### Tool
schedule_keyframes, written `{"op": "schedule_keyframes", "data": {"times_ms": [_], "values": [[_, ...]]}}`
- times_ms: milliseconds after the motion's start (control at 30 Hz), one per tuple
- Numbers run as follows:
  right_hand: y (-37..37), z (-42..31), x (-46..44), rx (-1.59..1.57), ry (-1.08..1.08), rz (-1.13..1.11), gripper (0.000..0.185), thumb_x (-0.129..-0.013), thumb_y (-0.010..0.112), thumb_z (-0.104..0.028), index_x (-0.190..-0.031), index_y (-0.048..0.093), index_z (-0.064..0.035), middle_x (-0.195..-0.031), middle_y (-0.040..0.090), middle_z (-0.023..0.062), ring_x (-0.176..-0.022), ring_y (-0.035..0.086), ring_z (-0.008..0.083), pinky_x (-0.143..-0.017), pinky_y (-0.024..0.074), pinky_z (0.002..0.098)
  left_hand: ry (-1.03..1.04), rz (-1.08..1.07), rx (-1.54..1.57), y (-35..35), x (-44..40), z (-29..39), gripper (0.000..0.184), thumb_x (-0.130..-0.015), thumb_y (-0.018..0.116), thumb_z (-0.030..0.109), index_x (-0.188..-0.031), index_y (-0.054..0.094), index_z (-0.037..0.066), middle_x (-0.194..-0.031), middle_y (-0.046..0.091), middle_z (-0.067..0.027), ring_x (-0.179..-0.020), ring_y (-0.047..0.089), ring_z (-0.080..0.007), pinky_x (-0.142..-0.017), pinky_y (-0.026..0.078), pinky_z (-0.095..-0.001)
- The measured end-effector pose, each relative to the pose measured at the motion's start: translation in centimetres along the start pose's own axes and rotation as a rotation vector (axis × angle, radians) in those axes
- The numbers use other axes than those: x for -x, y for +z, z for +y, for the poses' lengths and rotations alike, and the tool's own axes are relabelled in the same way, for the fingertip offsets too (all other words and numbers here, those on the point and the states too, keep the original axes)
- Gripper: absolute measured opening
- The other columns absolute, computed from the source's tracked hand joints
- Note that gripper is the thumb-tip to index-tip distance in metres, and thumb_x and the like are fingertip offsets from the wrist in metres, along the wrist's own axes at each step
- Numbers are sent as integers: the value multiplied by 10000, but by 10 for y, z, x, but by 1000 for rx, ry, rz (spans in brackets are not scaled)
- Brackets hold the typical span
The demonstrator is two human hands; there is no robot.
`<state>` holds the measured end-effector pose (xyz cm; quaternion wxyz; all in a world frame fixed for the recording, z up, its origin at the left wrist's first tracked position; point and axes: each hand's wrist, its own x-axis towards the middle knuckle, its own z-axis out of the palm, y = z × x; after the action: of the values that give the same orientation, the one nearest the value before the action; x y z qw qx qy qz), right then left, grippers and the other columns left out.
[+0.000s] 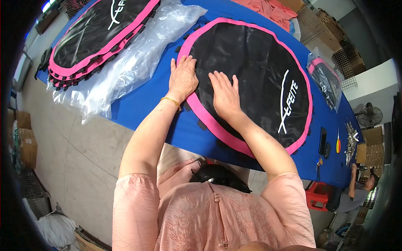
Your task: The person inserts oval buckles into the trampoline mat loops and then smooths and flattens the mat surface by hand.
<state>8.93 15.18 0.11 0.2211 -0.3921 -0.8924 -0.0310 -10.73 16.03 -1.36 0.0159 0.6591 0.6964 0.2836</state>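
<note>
A round black mat [255, 62] with a pink border and white lettering lies flat on the blue table [138, 104]. My left hand [183, 78] rests on its pink left edge, fingers extended and pointing away from me. To the right of it, my right hand [226, 93] lies on the black fabric with the fingers stretched and the thumb apart. Neither hand grips anything. Dark tabs stick out around the mat's rim.
Similar black and pink mats [83, 46] are stacked at the upper left, beside clear plastic sheeting [130, 69]. A bagged piece [324, 79], a black tool [322, 140] and metal parts [351, 142] lie rightward. Another person [358, 194] is at the far right, near a red stool [317, 195].
</note>
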Motion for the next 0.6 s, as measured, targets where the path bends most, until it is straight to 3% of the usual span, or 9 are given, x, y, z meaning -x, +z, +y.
{"op": "schedule_keyframes", "data": {"times_ms": [433, 600], "values": [[23, 3, -32, 44, 36, 42, 526, -971, 520, -15, -1495, 513, -55, -1525, 554, 173, -1454, 479, 345, -1249, 233, 608, 34, 79, 103, 3, 1, -9, 484, -908, 546, 33, -1389, 603, 17, -1504, 589, -171, -1493, 446, -353, -1278, 226, -591], [1, -2, -3, 28, 0, 17, 517, -968, 522, -10, -1483, 532, -59, -1507, 569, 171, -1431, 505, 339, -1243, 249, 607, 33, 73, 151, 4, 1, -12, 519, -876, 564, 5, -1393, 599, 22, -1496, 594, -169, -1496, 442, -352, -1286, 216, -581]]}}
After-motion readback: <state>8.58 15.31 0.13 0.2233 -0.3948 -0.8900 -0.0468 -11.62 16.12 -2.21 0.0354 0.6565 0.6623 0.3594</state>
